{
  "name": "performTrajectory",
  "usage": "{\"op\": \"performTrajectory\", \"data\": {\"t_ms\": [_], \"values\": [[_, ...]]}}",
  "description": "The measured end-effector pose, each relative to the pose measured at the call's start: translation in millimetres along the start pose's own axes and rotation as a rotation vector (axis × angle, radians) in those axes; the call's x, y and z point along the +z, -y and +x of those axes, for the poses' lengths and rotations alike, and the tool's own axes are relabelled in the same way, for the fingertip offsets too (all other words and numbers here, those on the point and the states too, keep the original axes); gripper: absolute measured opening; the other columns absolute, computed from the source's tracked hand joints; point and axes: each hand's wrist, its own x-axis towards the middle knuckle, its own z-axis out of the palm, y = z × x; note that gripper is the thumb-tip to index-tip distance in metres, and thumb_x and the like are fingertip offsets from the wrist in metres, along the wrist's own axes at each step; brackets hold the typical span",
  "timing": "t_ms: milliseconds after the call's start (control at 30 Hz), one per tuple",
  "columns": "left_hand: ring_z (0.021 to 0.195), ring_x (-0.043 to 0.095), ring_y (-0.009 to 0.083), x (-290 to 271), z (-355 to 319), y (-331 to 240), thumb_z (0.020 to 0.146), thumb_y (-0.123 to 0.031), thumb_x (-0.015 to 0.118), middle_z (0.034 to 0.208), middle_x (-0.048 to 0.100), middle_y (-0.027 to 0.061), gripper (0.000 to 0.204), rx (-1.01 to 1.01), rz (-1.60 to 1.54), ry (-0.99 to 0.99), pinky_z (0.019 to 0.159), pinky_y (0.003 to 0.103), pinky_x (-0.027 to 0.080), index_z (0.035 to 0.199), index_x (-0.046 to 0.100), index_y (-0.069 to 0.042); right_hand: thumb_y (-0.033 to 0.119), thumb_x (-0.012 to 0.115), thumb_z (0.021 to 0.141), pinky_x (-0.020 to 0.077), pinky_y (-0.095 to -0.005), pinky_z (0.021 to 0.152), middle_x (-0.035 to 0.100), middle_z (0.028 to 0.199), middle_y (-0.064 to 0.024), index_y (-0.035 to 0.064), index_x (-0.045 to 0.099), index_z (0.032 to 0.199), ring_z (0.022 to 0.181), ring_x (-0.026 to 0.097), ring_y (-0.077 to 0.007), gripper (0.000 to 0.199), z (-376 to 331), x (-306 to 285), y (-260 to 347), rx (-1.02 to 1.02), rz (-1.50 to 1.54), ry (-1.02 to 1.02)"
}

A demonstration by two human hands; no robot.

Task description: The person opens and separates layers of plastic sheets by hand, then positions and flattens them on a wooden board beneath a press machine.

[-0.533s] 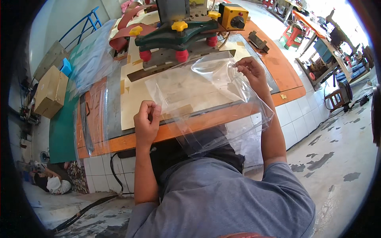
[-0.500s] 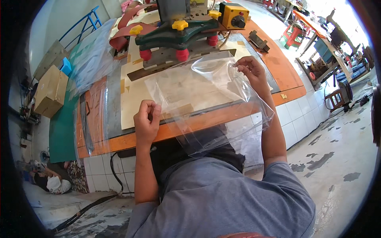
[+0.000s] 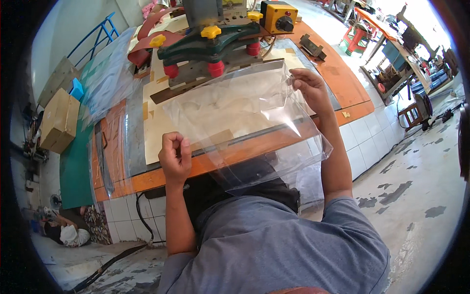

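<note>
A clear plastic sheet (image 3: 267, 115), seemingly folded over or bag-like, stretches between my hands above the front of the bench. My right hand (image 3: 310, 90) pinches its far right corner between thumb and fingers. My left hand (image 3: 175, 158) is closed, thumb against the curled fingers, at the sheet's left edge; the exact grip point there is hard to see. The sheet's near end hangs over the orange bench edge, towards my lap. Beyond it stands a press with a dark green frame (image 3: 223, 46), yellow knobs and red feet.
A yellow control box (image 3: 278, 17) sits beside the press, with a metal block (image 3: 312, 47) to its right. More clear plastic sheets (image 3: 110, 90) lie on the left, near a cardboard box (image 3: 59, 121). A person (image 3: 71, 230) sits low at the far left.
The sheet has become flatter and tauter, with fewer folds near my right hand. My left hand has come slightly left and nearer to me. The whole view has shifted a little.
</note>
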Motion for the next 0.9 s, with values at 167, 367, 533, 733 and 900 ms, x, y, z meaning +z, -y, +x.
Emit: {"op": "performTrajectory", "data": {"t_ms": [167,367,533,733,900], "values": [[0.056,0.035,0.0042,-0.2,-1.5,-1.0,0.104,-0.013,0.061,0.063,0.043,-0.0041,0.014,0.049,0.000,0.014,0.051,0.023,0.030,0.100,0.051,-0.005,0.007,0.075,0.096,0.0510,-0.0323,0.085,0.073,0.108,-0.0086,0.0052,0.073,0.120,0.101,0.068,-0.0189,0.024,-0.3,-8.5,-8.2,-0.058,0.318,0.083],[0.055,0.035,0.0048,1.3,-2.0,-2.1,0.104,-0.012,0.060,0.062,0.043,-0.0040,0.013,0.032,0.029,0.030,0.052,0.025,0.030,0.100,0.050,-0.004,0.003,0.073,0.096,0.0498,-0.0348,0.086,0.073,0.105,-0.0088,0.0066,0.073,0.114,0.100,0.066,-0.0211,0.018,-1.5,-9.7,-3.9,-0.086,0.434,0.155],[0.055,0.035,0.0046,1.5,-1.7,-1.1,0.104,-0.012,0.059,0.061,0.043,-0.0039,0.012,0.046,0.034,0.027,0.052,0.024,0.030,0.100,0.050,-0.004,0.003,0.073,0.095,0.0494,-0.0351,0.087,0.072,0.104,-0.0079,0.0074,0.074,0.112,0.098,0.065,-0.0204,0.017,-1.5,-8.4,-1.8,-0.092,0.477,0.220],[0.055,0.036,0.0047,0.9,-1.2,-0.7,0.104,-0.010,0.059,0.062,0.044,-0.0033,0.011,0.045,0.030,0.039,0.051,0.025,0.030,0.101,0.050,-0.004,0.003,0.073,0.095,0.0499,-0.0360,0.087,0.072,0.103,-0.0085,0.0064,0.073,0.110,0.098,0.065,-0.0204,0.015,-1.6,-9.7,0.4,-0.078,0.445,0.215],[0.054,0.037,0.0058,-0.6,1.5,-9.2,0.102,-0.010,0.061,0.062,0.044,-0.0016,0.012,0.024,0.089,0.035,0.050,0.025,0.031,0.098,0.051,-0.004,0.002,0.070,0.096,0.0502,-0.0357,0.087,0.071,0.107,-0.0082,0.0056,0.070,0.111,0.099,0.065,-0.0205,0.016,-3.9,-13.1,-7.1,-0.040,0.451,0.171]]}}
